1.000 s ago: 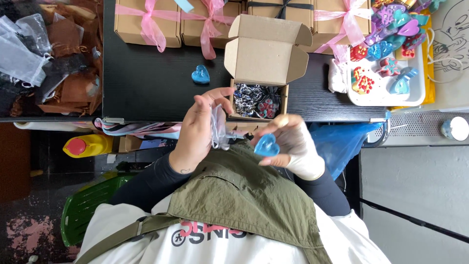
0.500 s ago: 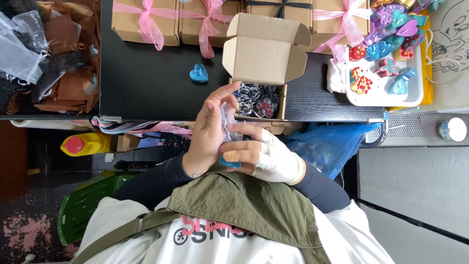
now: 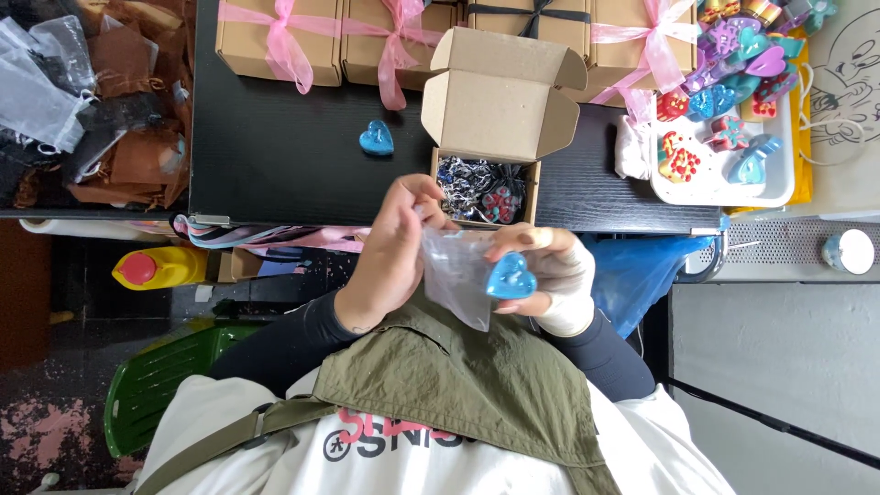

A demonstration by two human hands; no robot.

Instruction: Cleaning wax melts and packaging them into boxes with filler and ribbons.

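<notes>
Right hand (image 3: 550,270) pinches small, rigid, likely slippery blue heart (image 3: 511,276), best held by edges, while left hand (image 3: 394,252) grips limp clear bag (image 3: 458,280) mouth, open box (image 3: 486,188) at twelve o'clock on worktop (image 3: 275,156).

Both hands are up in front of the chest, close together. The left hand (image 3: 390,252) is raised with its back to the camera, thumb and fingertips (image 3: 423,190) pinched together at the top. The right hand (image 3: 550,275), wrapped in white across the palm and wrist, sits just beside those fingers and slightly below them, its own fingers (image 3: 524,240) curled in a closed grip. Dark-sleeved forearms, left (image 3: 275,344) and right (image 3: 600,353), angle in from either side, elbows bent.
</notes>
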